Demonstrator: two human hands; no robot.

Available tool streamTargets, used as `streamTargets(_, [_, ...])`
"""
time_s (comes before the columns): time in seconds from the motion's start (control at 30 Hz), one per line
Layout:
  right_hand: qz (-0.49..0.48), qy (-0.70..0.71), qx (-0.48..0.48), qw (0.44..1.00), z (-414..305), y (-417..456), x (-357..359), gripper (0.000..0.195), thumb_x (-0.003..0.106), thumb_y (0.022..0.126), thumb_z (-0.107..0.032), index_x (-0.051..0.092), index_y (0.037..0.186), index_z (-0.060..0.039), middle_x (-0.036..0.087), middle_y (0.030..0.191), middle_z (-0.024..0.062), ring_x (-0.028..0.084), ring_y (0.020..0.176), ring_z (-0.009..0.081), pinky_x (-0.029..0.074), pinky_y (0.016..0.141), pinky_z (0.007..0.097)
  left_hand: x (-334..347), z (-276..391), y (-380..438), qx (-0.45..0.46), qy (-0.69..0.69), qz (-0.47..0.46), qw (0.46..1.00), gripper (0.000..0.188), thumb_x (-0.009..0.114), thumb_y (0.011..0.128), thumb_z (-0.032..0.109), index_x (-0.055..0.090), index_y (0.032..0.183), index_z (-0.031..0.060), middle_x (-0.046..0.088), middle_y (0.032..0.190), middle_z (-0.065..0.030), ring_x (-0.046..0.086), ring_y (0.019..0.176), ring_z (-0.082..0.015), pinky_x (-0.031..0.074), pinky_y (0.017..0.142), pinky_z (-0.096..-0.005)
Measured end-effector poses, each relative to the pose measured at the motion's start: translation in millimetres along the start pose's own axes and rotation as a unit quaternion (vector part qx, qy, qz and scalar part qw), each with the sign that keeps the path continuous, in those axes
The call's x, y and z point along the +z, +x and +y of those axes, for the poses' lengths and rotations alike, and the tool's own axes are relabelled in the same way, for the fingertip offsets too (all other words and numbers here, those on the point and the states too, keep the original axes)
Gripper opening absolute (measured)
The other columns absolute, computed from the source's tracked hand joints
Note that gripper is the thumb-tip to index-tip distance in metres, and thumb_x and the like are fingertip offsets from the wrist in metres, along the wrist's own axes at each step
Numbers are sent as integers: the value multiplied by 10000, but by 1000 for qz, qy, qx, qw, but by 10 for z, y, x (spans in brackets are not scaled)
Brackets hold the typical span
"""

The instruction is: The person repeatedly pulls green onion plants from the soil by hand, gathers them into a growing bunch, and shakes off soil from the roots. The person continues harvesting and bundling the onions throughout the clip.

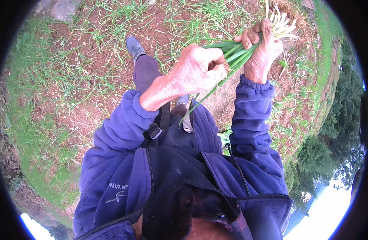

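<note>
My right hand [260, 48] is closed around a bunch of spring onions [239, 57], raised in front of me. Their white stalk ends [282, 28] point away to the upper right, and the long green leaves trail back toward my body. Brown dry roots [287, 10] show beyond the white ends. My left hand [203, 69] is curled beside the leaves, thumb and fingers pinched together. A small brown fibrous bit [227, 66] shows at its fingertips, against the leaves; what it is cannot be made out. Soil marks the fingers of my right hand.
Reddish soil [106, 39] with scattered green shoots [97, 79] lies around my feet. A boot [135, 46] stands ahead on the left. More green leaves [225, 136] lie near my right leg. A grey rock [62, 10] sits at the far left, and trees [314, 156] rise on the right.
</note>
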State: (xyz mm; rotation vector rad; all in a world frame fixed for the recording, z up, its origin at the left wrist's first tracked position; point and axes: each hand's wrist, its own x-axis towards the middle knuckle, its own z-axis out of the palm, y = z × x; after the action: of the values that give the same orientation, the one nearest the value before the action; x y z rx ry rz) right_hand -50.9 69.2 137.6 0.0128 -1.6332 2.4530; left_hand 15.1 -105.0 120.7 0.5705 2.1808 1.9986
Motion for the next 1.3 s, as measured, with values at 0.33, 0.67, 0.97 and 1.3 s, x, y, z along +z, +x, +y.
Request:
streamTargets(0.33, [43,75,34,996,8,65,-206,288,639,968,-252,502,813,-51,424,572,22,451,421,136,565,475,370,-251,1,-6,163,168,248,940,330,723,907,153,542,654,44,524,493,-66,536,407,-138,390,373,-327])
streamTargets(0.67, [-36,72,59,995,-126,55,-140,317,608,985,-269,488,787,-53,400,535,12,421,401,117,531,481,326,-643,-237,248,46,460,7,887,341,552,917,177,518,1216,16,593,576,-105,609,513,-303,438,472,-429])
streamTargets(0.97, [-39,105,76,991,-159,68,-142,321,595,991,-279,487,789,-54,382,527,-4,402,394,106,528,487,324,-463,-412,296,174,512,-96,836,157,623,823,122,508,827,15,594,679,-143,629,558,-314,439,459,-420])
streamTargets(1.3, [-89,237,40,967,-473,180,-525,312,519,1017,-291,483,772,-102,387,536,-57,339,371,74,431,516,304,-459,-500,112,36,300,48,952,183,613,814,170,599,681,45,586,558,-152,637,539,-323,460,491,-433])
